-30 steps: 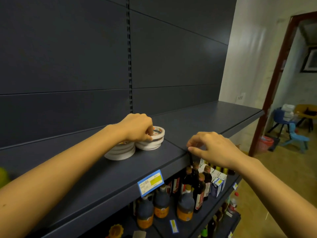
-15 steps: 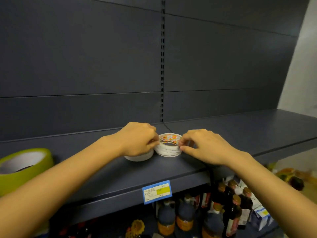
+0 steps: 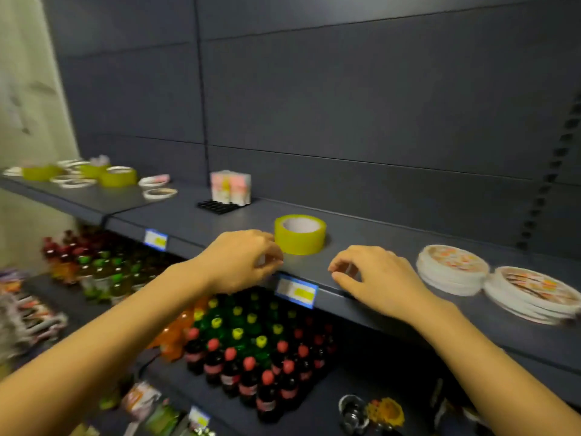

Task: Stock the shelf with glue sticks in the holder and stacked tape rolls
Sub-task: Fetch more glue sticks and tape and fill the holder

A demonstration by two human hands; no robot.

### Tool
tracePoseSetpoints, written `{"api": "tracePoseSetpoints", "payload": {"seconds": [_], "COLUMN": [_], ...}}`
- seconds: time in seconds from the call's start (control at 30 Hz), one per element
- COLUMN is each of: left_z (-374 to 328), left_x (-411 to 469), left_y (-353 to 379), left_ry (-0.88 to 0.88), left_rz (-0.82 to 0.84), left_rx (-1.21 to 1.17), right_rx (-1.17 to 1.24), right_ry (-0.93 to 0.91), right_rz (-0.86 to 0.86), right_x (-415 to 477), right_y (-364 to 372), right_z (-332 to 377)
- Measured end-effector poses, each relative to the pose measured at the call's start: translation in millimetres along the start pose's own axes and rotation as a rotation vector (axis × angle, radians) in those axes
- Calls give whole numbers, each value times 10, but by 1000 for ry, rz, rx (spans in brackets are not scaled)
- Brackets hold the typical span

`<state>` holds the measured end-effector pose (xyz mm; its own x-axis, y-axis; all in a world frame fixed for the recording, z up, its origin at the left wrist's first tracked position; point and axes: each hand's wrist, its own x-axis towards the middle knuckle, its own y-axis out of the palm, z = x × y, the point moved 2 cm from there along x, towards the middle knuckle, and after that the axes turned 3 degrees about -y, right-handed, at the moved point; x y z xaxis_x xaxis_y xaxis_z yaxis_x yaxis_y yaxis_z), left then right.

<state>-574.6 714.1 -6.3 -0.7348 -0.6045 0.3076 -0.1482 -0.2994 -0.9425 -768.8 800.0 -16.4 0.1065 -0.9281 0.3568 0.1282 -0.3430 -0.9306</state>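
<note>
Two stacks of white tape rolls [image 3: 452,269] [image 3: 534,294] stand side by side on the dark shelf [image 3: 361,247] at the right. A wide yellow tape roll [image 3: 300,235] stands mid-shelf. My left hand [image 3: 242,262] hovers just left of it, fingers curled, holding nothing. My right hand [image 3: 374,278] hovers over the shelf's front edge, left of the white stacks, fingers loosely apart and empty. Further left sit a pack of glue sticks [image 3: 231,187], a black holder grid [image 3: 217,206], loose white rolls [image 3: 158,187] and more yellow rolls [image 3: 118,176].
Blue and yellow price tags [image 3: 297,291] hang on the shelf's front edge. The lower shelf holds many drink bottles [image 3: 245,350] with red, yellow and green caps. A pale wall [image 3: 28,89] bounds the shelving at the left.
Both hands have let go of the white tape stacks and moved left of them. The view has swung left, bringing the yellow roll, glue sticks and loose rolls into sight.
</note>
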Motion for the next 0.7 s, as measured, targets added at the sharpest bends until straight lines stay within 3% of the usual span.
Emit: {"api": "tracePoseSetpoints", "payload": {"seconds": [0.37, 0.7], "left_z": [1758, 3242], "left_x": [-1271, -1770], "left_y": [-97, -166], "left_ry": [-375, -387], "left_rz": [56, 51], "left_rx": [48, 105], "right_rx": [102, 158], "right_ry": [-257, -282], "right_rz": [40, 54], "right_x": [1156, 2386], "right_y": [559, 1052], "right_z": [1561, 2987]}}
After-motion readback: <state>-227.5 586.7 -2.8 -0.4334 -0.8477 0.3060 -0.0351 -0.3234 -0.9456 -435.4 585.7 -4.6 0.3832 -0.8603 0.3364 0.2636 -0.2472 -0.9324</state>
